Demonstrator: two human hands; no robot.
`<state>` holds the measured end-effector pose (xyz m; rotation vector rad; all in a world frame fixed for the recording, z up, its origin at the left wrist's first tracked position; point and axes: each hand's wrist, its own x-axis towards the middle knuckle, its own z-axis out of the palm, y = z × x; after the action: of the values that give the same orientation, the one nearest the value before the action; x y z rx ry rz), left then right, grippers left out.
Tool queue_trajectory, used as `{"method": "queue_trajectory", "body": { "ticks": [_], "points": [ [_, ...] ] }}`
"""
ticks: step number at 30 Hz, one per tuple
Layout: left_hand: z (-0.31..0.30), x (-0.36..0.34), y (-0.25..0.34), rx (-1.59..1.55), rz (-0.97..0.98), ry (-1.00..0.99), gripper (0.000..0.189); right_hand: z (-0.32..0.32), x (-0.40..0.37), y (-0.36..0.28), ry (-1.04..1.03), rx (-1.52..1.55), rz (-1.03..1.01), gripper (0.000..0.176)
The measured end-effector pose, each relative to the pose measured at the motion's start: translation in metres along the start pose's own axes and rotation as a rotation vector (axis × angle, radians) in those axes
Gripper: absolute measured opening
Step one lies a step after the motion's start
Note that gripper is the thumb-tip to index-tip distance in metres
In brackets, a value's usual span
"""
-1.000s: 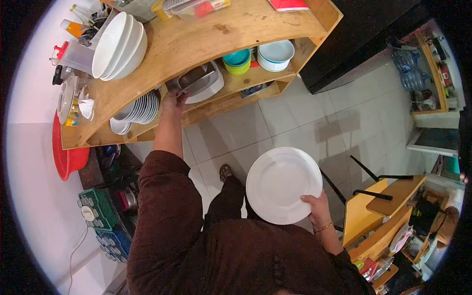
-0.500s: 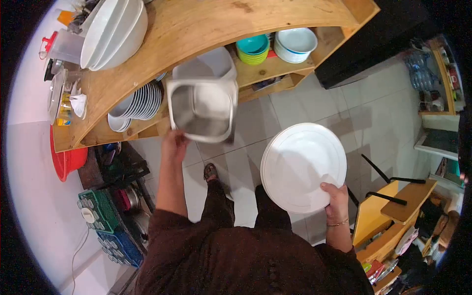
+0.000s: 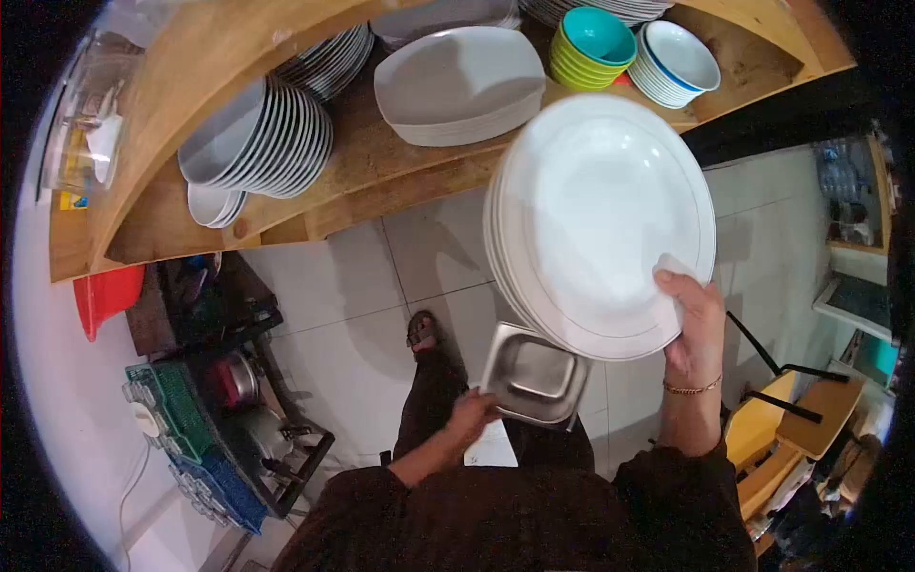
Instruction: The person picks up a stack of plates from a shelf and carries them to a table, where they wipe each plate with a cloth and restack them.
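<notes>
My right hand point(image 3: 699, 319) grips a stack of large white plates point(image 3: 600, 219) by the near right edge, thumb on top and the other fingers hidden beneath. The plates are held up at shelf height, in front of the wooden shelf. Lower down, close to my body, my left hand point(image 3: 473, 416) is closed on the left edge of a rectangular stainless steel pan point(image 3: 536, 374). The pan's inside faces me, with nothing seen in it. Its upper right corner is partly overlapped by the plates in this view.
On the wooden shelf point(image 3: 353, 205) stand a row of grey-white bowls point(image 3: 276, 138), stacked rectangular dishes point(image 3: 457, 91), green and teal bowls point(image 3: 593, 48) and white bowls point(image 3: 675, 65). A rack with green and blue crates point(image 3: 172, 410) is at left; a yellow chair point(image 3: 762, 419) at right.
My left hand has drawn the steel pan away from the shelf, toward my body and to the right. My right hand has raised the plates toward the shelf. My view is nearer the shelf.
</notes>
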<state>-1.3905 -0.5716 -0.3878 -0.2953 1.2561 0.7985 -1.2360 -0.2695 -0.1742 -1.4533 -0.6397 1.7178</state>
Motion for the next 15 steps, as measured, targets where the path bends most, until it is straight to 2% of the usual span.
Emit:
{"method": "queue_trajectory", "body": {
  "ticks": [2, 4, 5, 7, 9, 12, 15],
  "points": [
    [0.012, 0.019, -0.029, 0.119, 0.121, -0.115, 0.018, 0.023, 0.009, 0.012, -0.030, 0.018, -0.019, 0.034],
    [0.019, 0.022, -0.021, 0.152, 0.055, -0.159, 0.018, 0.040, 0.014, 0.021, -0.061, 0.064, -0.010, 0.026],
    [0.014, 0.030, -0.029, 0.163, 0.096, -0.198, 0.018, 0.048, 0.017, 0.025, -0.077, 0.056, -0.009, 0.026],
    [0.011, 0.034, -0.027, 0.092, 0.040, -0.206, 0.018, 0.061, 0.021, 0.035, -0.109, 0.042, -0.001, 0.025],
    [0.010, 0.042, -0.019, -0.080, -0.142, -0.152, 0.016, 0.071, 0.029, 0.042, -0.123, 0.032, -0.021, 0.027],
    [0.005, 0.050, -0.024, -0.002, -0.040, -0.173, 0.016, 0.093, 0.034, 0.047, -0.116, -0.010, -0.064, 0.030],
    [0.016, 0.051, -0.021, 0.201, 0.029, -0.107, 0.015, 0.106, 0.040, 0.044, -0.106, -0.026, -0.065, 0.033]
  ]
}}
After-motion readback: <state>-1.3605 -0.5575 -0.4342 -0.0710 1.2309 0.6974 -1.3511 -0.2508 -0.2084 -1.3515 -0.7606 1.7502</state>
